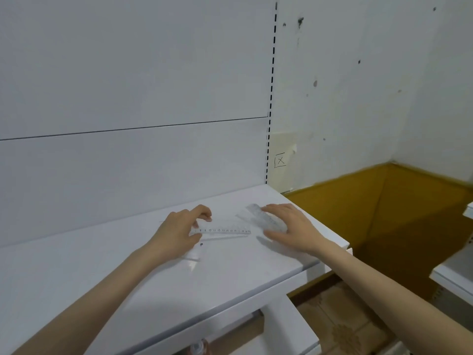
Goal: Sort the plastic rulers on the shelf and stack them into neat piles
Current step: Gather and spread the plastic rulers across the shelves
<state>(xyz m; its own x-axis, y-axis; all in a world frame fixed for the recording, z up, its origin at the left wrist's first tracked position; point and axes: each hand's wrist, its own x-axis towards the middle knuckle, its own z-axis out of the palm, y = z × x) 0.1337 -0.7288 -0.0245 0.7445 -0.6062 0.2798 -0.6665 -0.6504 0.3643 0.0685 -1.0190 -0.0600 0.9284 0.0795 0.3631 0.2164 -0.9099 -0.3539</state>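
A clear plastic ruler with black numbers lies across the white shelf, its left end pinched between the thumb and fingers of my left hand. To its right, a blurred pile of clear rulers lies at an angle near the shelf's right end. My right hand rests spread over that pile, fingers around it. Another clear piece shows just below my left hand; part of it is hidden by the wrist.
The shelf's white back panel rises right behind the rulers, with a slotted upright at its right edge. The shelf ends at the right, above a yellow-brown floor. Another white shelf unit stands at far right.
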